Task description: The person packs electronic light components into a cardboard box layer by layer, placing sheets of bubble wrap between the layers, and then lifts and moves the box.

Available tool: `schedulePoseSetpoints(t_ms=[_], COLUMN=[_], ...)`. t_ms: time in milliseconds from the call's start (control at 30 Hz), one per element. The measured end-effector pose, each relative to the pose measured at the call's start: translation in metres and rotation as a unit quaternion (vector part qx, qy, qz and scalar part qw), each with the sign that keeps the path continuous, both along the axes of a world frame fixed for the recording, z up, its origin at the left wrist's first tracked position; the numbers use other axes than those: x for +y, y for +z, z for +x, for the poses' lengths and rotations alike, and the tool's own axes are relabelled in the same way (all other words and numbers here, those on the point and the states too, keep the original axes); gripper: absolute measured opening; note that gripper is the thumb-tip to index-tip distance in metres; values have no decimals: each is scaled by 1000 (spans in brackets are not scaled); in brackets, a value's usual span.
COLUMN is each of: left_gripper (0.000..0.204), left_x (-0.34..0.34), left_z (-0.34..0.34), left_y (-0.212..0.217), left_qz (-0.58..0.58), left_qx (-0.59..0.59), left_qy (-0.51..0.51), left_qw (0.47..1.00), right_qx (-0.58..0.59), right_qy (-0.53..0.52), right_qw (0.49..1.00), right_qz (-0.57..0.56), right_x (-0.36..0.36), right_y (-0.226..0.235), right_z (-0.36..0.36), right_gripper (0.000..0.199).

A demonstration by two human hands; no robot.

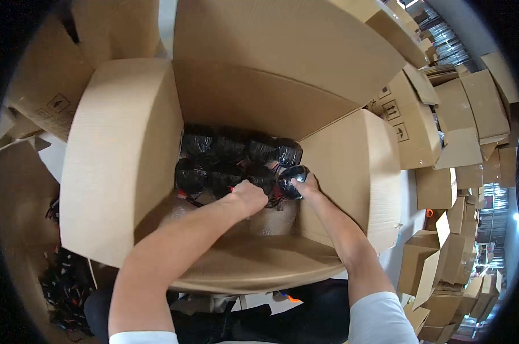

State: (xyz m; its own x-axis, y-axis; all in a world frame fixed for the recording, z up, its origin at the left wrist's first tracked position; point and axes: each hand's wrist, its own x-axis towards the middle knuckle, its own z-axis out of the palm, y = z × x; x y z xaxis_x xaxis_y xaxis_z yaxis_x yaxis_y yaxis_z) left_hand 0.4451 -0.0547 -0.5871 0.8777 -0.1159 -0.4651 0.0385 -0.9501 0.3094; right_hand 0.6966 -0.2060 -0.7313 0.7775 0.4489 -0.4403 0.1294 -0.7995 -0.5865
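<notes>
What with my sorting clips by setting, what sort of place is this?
Most likely a warehouse or packing area: many cardboard boxes crowd the right side, and a large open carton holds rows of black-wrapped bundles.

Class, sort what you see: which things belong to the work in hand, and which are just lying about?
In use, it seems:
open cardboard box
wrapped black bundles inside it
glossy bundle held by the right fingers

Apparently just lying about:
stacked cartons on the right
printed carton at upper left
dark wired items at lower left (untouched, role unclear)
</notes>
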Motion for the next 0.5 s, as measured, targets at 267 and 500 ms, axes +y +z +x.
schedulePoseSetpoints(t_ms=[267, 500], left_gripper=[55, 30], left_x=[-23, 27], left_z=[11, -43], left_y=[-101, -80], left_qz=[51, -156], left_qx=[-77, 11], left_qy=[78, 235], left_qw=[993, 959], right_qx=[-170, 3], right_qy=[213, 330], right_qw=[924, 922], right_qz=[-268, -204], right_x=[27, 50], right_y=[57, -12], right_z=[-48, -85], right_gripper=[85, 81])
